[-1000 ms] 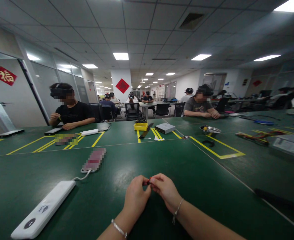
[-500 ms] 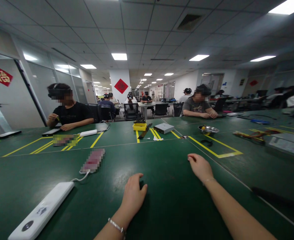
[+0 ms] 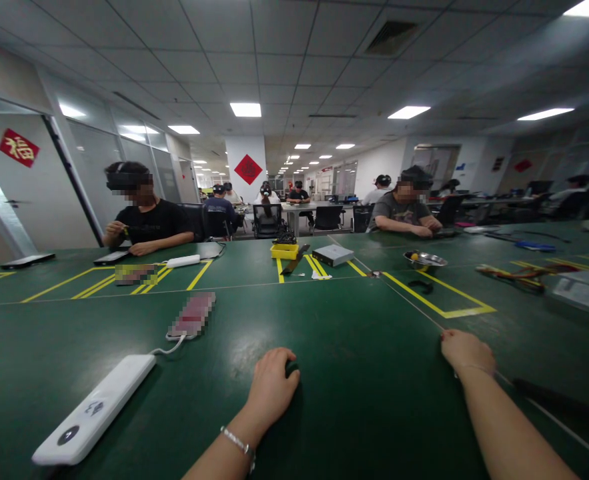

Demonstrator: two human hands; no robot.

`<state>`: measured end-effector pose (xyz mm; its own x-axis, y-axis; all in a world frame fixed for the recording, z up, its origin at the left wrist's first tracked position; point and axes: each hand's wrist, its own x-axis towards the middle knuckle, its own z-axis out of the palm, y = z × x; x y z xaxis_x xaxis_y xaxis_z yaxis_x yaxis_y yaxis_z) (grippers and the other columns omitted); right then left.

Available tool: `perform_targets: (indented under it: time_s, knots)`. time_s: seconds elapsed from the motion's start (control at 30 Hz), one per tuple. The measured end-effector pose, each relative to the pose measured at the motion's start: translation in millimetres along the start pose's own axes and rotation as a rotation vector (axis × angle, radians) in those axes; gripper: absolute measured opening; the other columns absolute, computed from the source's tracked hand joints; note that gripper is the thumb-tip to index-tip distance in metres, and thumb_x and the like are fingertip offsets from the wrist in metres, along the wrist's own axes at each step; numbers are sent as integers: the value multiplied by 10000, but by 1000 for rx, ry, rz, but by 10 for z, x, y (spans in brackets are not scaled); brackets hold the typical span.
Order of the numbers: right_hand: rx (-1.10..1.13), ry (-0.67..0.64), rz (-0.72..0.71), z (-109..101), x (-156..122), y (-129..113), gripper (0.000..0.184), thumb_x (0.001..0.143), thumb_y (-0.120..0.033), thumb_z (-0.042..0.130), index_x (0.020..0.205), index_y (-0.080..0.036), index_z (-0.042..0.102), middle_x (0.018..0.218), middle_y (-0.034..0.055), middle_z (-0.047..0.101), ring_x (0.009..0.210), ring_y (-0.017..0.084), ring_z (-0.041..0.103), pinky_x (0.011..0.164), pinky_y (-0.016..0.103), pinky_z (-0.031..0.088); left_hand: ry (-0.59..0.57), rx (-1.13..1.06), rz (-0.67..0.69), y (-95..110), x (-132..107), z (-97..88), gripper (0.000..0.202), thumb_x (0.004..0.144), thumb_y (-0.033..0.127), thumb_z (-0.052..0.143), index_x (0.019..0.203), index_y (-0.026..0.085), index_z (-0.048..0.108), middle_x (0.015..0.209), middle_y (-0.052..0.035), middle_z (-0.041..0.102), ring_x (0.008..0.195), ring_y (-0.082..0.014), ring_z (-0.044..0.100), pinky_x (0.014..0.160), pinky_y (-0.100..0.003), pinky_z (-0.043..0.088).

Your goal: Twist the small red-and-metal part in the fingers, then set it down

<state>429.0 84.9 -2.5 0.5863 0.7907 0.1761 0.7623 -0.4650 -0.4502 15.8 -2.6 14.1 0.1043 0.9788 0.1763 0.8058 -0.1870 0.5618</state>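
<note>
My left hand (image 3: 273, 390) rests palm down on the green table (image 3: 369, 387), just left of centre and close to me. Its fingers are bent and pressed together over a small dark object (image 3: 292, 366) that peeks out at the fingertips. A bracelet circles that wrist. My right hand (image 3: 467, 351) is stretched far out to the right, low over the table beside a thin line. I see its back only; the fingers curl inward and anything in them is hidden.
A white power bank (image 3: 97, 413) lies front left, cabled to a phone (image 3: 193, 315). Further back stand a yellow tray (image 3: 283, 251), a grey box (image 3: 332, 255) and a metal bowl (image 3: 423, 259). A dark strip (image 3: 559, 399) lies at right. Two seated persons (image 3: 144, 220) (image 3: 407, 207) work opposite.
A second ago both hands pinched a small object together at the centre. They parted: my left hand dropped onto the table, my right hand swept out to the right.
</note>
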Motion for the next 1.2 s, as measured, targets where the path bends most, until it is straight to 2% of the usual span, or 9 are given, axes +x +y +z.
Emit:
perform_targets:
  time_s: [0.13, 0.27, 0.33, 0.57, 0.77, 0.9, 1.0, 1.1, 1.2]
  knots:
    - [-29, 45, 79, -54, -78, -40, 340, 727, -308, 380, 927, -209, 637, 1038, 177, 554, 961, 385, 483, 662, 503, 430, -16, -3, -4, 10, -1, -5, 264, 709, 273, 455, 947, 212, 550, 1061, -30, 559, 1039, -179, 453, 897, -292, 292]
    - [-79, 298, -150, -74, -251, -335, 402, 777, -318, 321, 1039, -152, 577, 1186, 144, 467, 1126, 352, 340, 849, 507, 347, -35, 10, -9, 17, 6, -3, 286, 713, 270, 449, 975, 214, 547, 1069, -29, 559, 1045, -178, 450, 894, -289, 291]
    - [-92, 313, -348, -51, -408, -607, 409, 790, -291, 310, 1078, -123, 547, 1201, 138, 455, 1168, 313, 297, 916, 482, 296, -38, 8, -10, 15, 10, -1, 301, 712, 271, 452, 991, 212, 547, 1077, -32, 559, 1052, -183, 447, 897, -295, 290]
    - [25, -239, -998, 148, -1491, -1552, 462, 815, -377, 306, 1215, -180, 429, 1313, 59, 373, 1233, 214, 229, 1000, 392, 208, 12, -86, -8, -7, 16, 23, 408, 734, 326, 431, 1115, 195, 497, 1145, -58, 540, 1076, -196, 451, 923, -314, 303]
    - [11, -585, -1141, 293, -2049, -1679, 546, 808, -458, 289, 1304, -229, 263, 1379, 40, 258, 1268, 240, 136, 999, 469, 139, -38, -42, 64, -10, 18, 66, 416, 729, 289, 435, 1134, 217, 498, 1182, -29, 530, 1129, -187, 416, 975, -322, 260]
    - [14, -552, -1196, 275, -1979, -1678, 506, 805, -463, 296, 1255, -238, 361, 1315, 54, 379, 1214, 237, 279, 981, 445, 198, -72, -23, 53, 15, 9, 47, 428, 723, 285, 435, 1143, 233, 496, 1186, -10, 530, 1153, -198, 391, 987, -341, 243]
    - [18, -317, -1140, 187, -1725, -1664, 396, 822, -357, 301, 1117, -214, 522, 1159, 66, 534, 1099, 197, 418, 953, 375, 264, -88, -13, 34, 37, -1, 4, 425, 732, 297, 423, 1143, 222, 499, 1183, -24, 532, 1162, -197, 381, 985, -336, 248]
    - [-66, -49, -901, 89, -1276, -1461, 371, 794, -211, 315, 1064, -161, 564, 1128, 112, 538, 1070, 214, 433, 920, 375, 306, -94, -18, 20, 44, -10, -32, 426, 734, 315, 428, 1147, 236, 495, 1202, -27, 515, 1164, -201, 381, 982, -347, 250]
    - [-207, 102, -563, 27, -745, -1002, 408, 739, -148, 349, 1094, -142, 549, 1194, 166, 466, 1107, 296, 391, 862, 450, 342, -94, -44, 30, 36, -12, -41, 415, 730, 315, 437, 1132, 243, 508, 1192, -19, 524, 1166, -208, 380, 984, -363, 248]
